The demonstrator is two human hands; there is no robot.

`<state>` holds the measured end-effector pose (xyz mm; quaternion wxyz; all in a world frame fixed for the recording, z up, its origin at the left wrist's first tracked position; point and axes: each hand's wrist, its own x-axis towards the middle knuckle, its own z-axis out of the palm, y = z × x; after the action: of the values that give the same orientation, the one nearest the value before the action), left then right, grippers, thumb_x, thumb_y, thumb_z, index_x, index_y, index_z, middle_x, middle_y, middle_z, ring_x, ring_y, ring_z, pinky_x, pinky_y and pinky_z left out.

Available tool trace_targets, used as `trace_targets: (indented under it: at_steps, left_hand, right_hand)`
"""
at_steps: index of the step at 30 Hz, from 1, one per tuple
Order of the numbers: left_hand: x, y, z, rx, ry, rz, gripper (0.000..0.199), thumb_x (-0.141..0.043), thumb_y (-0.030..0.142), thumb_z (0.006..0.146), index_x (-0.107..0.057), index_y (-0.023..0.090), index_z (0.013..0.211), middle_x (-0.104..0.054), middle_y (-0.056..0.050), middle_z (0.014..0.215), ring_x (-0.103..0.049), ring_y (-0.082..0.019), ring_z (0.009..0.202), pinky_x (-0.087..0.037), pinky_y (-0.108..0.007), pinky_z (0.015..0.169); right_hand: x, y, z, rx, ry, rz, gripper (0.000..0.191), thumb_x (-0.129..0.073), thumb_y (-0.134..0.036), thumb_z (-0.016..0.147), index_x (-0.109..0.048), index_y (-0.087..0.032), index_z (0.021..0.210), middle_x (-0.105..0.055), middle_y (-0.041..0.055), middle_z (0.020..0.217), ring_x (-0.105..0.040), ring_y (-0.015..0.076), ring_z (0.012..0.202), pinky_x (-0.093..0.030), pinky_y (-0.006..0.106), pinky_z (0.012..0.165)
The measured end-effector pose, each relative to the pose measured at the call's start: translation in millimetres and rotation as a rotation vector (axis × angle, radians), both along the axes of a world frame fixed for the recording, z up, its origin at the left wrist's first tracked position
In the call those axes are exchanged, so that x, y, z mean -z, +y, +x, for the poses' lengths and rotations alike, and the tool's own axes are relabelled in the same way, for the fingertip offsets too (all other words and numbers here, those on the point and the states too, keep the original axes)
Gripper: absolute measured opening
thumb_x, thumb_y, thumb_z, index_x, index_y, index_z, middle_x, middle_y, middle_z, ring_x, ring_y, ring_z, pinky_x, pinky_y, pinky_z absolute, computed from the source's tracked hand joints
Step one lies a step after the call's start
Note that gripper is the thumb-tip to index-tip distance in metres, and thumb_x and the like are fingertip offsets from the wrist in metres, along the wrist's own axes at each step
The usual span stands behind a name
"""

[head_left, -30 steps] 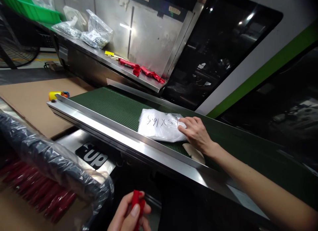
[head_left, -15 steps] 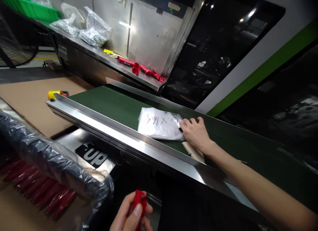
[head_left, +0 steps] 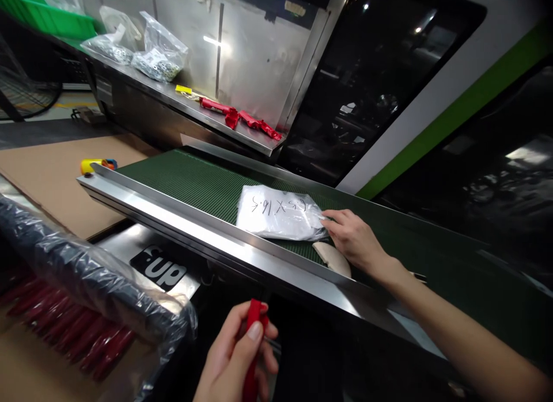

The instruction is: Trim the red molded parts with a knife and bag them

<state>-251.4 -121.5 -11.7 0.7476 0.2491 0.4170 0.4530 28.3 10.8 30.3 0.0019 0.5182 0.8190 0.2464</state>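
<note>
My left hand (head_left: 242, 350) is closed around a red plastic part (head_left: 254, 315), thumb pressed on its face, in front of the conveyor. Its lower end is partly hidden by my fingers. Over the belt, my right hand (head_left: 352, 238) pinches the right end of a clear plastic bag (head_left: 280, 215) with white contents and handwritten black marks. The bag lies flat on the green ribbed conveyor belt (head_left: 181, 177). Just below my right hand rests a curved beige piece (head_left: 332, 258), close to the metal side rail.
A metal rail (head_left: 194, 229) edges the belt. Left stands a plastic-lined box (head_left: 108, 287) holding several red parts (head_left: 78, 338). Behind, a steel shelf (head_left: 168, 94) bears bags of metal pieces (head_left: 158, 65) and red parts (head_left: 220, 108). A yellow object (head_left: 93, 166) lies on cardboard.
My right hand has drawn slightly right and down, its fingers now together at the bag's end. My left hand has risen with the red part. The view has shifted slightly.
</note>
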Motion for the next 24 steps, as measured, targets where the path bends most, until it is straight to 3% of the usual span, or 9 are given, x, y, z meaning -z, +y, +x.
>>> trace_targets:
  at_steps: [5, 9, 12, 17, 22, 24]
  left_hand:
    - [-40.1, 43, 5, 0.116, 0.145, 0.325, 0.033, -0.050, 0.046, 0.093, -0.054, 0.017, 0.109, -0.061, -0.006, 0.093, -0.053, -0.011, 0.062, -0.042, -0.020, 0.048]
    - [-58.1, 92, 24, 0.309, 0.295, 0.533, 0.032, -0.048, 0.048, 0.094, -0.052, 0.022, 0.111, -0.063, -0.006, 0.101, -0.057, -0.012, 0.062, -0.042, -0.020, 0.047]
    - [-61.3, 133, 43, 0.446, 0.336, 0.533, 0.024, -0.050, 0.040, 0.093, -0.053, 0.018, 0.102, -0.062, -0.009, 0.106, -0.059, -0.013, 0.063, -0.038, -0.018, 0.040]
    - [-58.8, 181, 78, 0.678, 0.347, 0.446, 0.025, -0.049, 0.035, 0.094, -0.056, 0.014, 0.104, -0.065, -0.009, 0.093, -0.060, -0.014, 0.058, -0.038, -0.020, 0.041]
    - [-55.7, 197, 108, 0.676, 0.415, 0.422, 0.030, -0.054, 0.041, 0.095, -0.058, 0.013, 0.103, -0.061, -0.005, 0.089, -0.060, -0.014, 0.069, -0.049, -0.024, 0.054]
    - [-52.5, 200, 115, 0.670, 0.457, 0.394, 0.031, -0.054, 0.043, 0.095, -0.058, 0.012, 0.102, -0.060, -0.004, 0.085, -0.058, -0.013, 0.066, -0.050, -0.025, 0.055]
  right_hand:
    - [2.6, 7, -1, 0.071, 0.105, -0.023, 0.018, -0.056, -0.025, 0.095, -0.060, -0.012, 0.084, -0.061, 0.0030, 0.087, -0.057, 0.0133, 0.078, -0.049, 0.029, 0.071]
    - [-3.6, 14, 3, 0.032, 0.234, -0.174, 0.021, -0.059, -0.034, 0.094, -0.061, -0.013, 0.088, -0.061, 0.0001, 0.082, -0.058, 0.0107, 0.070, -0.049, 0.026, 0.065]
    - [-7.8, 12, 8, -0.024, 0.334, -0.276, 0.018, -0.056, -0.030, 0.096, -0.064, -0.015, 0.095, -0.065, 0.0007, 0.086, -0.061, 0.0114, 0.076, -0.051, 0.027, 0.070]
    - [-2.7, 9, 13, 0.091, 0.488, -0.215, 0.028, -0.056, -0.039, 0.094, -0.061, -0.015, 0.082, -0.061, -0.0008, 0.075, -0.055, 0.0107, 0.065, -0.047, 0.027, 0.065]
    - [-1.7, 7, 14, 0.137, 0.682, -0.194, 0.034, -0.061, -0.046, 0.088, -0.055, -0.017, 0.071, -0.056, -0.0018, 0.068, -0.050, 0.0107, 0.061, -0.041, 0.025, 0.060]
    - [-3.6, 2, 17, 0.146, 0.807, -0.213, 0.032, -0.061, -0.047, 0.086, -0.054, -0.019, 0.073, -0.058, -0.0019, 0.066, -0.051, 0.0113, 0.058, -0.041, 0.026, 0.057]
